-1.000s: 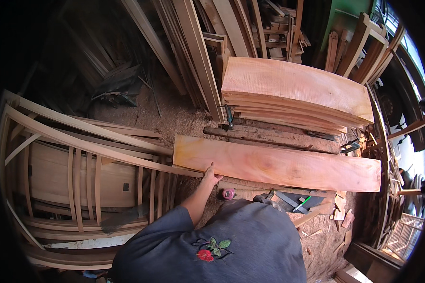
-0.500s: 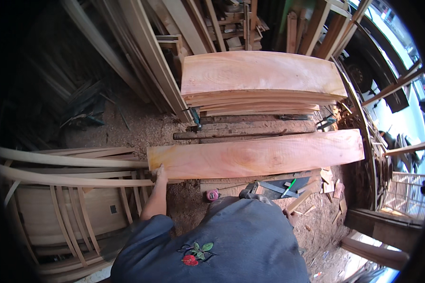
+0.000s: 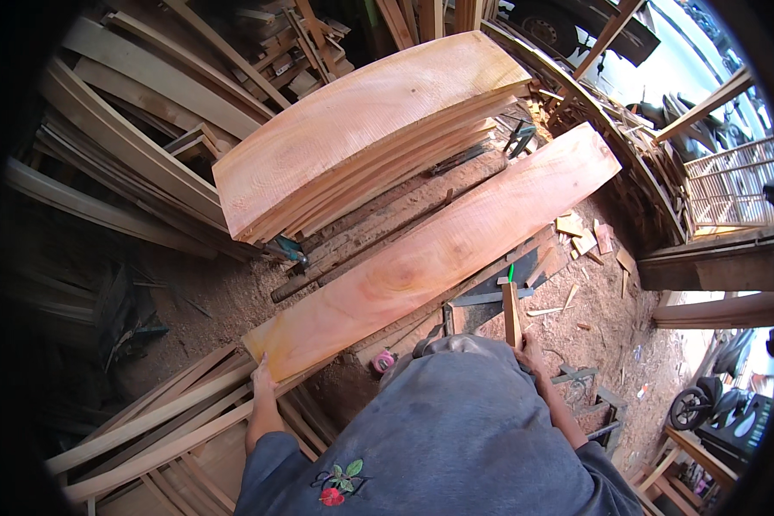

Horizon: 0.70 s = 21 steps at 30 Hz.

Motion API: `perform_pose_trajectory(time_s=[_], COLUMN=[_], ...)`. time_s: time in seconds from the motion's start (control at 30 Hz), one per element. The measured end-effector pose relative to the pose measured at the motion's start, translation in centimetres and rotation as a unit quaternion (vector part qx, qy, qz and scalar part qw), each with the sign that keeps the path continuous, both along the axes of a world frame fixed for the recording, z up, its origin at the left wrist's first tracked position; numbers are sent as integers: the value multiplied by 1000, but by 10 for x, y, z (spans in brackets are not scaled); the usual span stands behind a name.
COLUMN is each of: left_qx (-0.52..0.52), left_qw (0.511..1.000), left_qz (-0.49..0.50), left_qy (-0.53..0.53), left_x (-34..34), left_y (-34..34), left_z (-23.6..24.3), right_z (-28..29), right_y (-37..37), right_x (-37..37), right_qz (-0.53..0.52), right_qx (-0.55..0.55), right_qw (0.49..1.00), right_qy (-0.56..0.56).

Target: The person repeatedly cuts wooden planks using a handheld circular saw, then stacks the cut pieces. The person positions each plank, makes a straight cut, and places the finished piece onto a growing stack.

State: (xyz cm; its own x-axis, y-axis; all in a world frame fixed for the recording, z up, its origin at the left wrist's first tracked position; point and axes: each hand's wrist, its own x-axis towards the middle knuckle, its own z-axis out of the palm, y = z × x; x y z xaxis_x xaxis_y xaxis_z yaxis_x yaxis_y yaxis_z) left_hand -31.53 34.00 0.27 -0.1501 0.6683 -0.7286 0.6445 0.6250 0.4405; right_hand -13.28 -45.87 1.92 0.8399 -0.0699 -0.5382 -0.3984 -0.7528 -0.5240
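A long, pale pinkish wooden board (image 3: 404,268) lies slantwise across the bench in front of me. My left hand (image 3: 263,377) grips its near left end, with the thumb on the top face and the fingers hidden below. At my right side, my right hand (image 3: 531,354) is closed around the lower end of a short wooden strip (image 3: 512,316), which points away from me. Just beyond the strip lie a green pen (image 3: 511,273) and a flat grey metal ruler or square (image 3: 480,297). A pink tape measure (image 3: 383,361) rests near my body.
A stack of wide boards (image 3: 378,120) sits behind the bench, with clamps (image 3: 289,250) by it. Long planks (image 3: 138,77) lean at the far left, and a slatted wooden frame (image 3: 172,430) stands at near left. Offcuts (image 3: 589,236) and sawdust cover the ground at right.
My view has turned to the right, so the board and stack now slant. My right hand and the strip show more fully, the strip now pointing away. The left hand stays on the board's end.
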Motion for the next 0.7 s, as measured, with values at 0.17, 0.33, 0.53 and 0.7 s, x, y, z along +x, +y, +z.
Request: perform_pose_trajectory(time_s=[0.17, 0.33, 0.53, 0.7], left_qx=[-21, 73, 74, 67], left_qw=[997, 980, 976, 973], left_qz=[-60, -85, -90, -90], left_qy=[-52, -166, -181, -202], left_x=[-13, -27, -31, -26], left_y=[-1, -20, -23, -20], left_z=[39, 82, 113, 125], right_z=[-2, -4, 10, 16], right_y=[10, 35, 58, 64], right_x=[1, 24, 42, 43], right_qz=[74, 158, 169, 220], right_qx=[-54, -37, -42, -80], right_qw=[995, 987, 984, 971], right_qy=[42, 19, -28, -58])
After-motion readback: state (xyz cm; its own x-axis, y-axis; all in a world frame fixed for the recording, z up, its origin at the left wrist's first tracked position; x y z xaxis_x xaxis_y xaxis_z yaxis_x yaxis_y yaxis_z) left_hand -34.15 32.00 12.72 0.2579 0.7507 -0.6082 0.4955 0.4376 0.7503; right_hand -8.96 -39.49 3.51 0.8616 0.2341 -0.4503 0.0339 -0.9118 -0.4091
